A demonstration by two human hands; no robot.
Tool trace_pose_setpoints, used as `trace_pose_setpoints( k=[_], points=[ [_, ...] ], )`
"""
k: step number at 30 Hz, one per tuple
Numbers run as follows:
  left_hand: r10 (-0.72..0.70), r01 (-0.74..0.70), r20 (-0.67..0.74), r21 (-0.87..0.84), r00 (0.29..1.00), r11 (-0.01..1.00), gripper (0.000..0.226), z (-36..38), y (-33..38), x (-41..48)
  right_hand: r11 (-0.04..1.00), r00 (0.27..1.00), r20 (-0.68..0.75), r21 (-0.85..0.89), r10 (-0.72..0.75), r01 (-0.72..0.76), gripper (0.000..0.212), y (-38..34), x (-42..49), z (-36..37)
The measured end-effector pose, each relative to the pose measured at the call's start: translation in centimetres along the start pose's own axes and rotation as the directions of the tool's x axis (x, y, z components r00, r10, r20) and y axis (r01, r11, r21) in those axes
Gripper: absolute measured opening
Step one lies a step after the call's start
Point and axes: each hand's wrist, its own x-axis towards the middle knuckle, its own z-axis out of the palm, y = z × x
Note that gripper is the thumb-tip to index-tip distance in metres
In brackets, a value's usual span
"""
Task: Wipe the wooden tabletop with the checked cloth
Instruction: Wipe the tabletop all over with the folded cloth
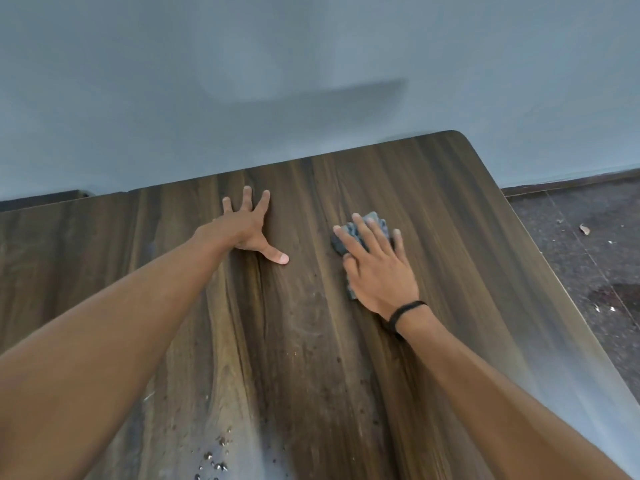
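Right hand, fingers straight, is pressing the checked cloth onto the counter; crumbs are lying at its 7 o'clock, left hand bracing open-palmed.

**Dark walnut grain, grey-blue cloth, pale wall**

The wooden tabletop is dark brown, streaked lengthwise with lighter tan and near-black grain bands. A pale grey sheen runs along its right edge, and whitish specks dot it at the lower centre of the frame. Right of centre, the checked cloth shows grey-blue with charcoal folds; its check reads only faintly. Just below it is a black wristband. The wall across the upper frame is flat pale blue-grey with a darker shadow patch. The skirting strip at the left edge is near-black. The floor at right is speckled dark grey-brown, with a reddish-brown stain lower down.
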Motion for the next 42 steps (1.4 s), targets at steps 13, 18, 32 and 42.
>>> trace_pose_setpoints(
  k=[13, 18, 32, 42],
  points=[
    [-0.002, 0.002, 0.001, 0.003, 1.0, 1.0, 0.151, -0.5, 0.2, -0.6, 0.982, 0.982, -0.03, 0.056, 0.184, -0.182, 0.056, -1.1, 8.7, -0.8],
    [-0.007, 0.007, 0.008, 0.007, 1.0, 1.0, 0.152, -0.2, 0.4, -0.6, 1.0, 1.0, -0.01, 0.006, -0.017, 0.017, 0.055, -2.6, 8.6, 0.4],
    [0.01, -0.01, -0.009, 0.02, 1.0, 1.0, 0.149, -0.4, 0.4, -1.0, 0.979, 0.983, -0.012, 0.095, 0.183, -0.181, 0.057, 0.4, 16.6, -1.4],
    [0.003, -0.002, -0.021, 0.018, 1.0, 1.0, 0.152, -0.4, 0.3, -0.5, 0.98, 0.985, 0.005, 0.101, 0.172, -0.172, 0.057, -2.8, 19.2, -1.6]
  ],
)
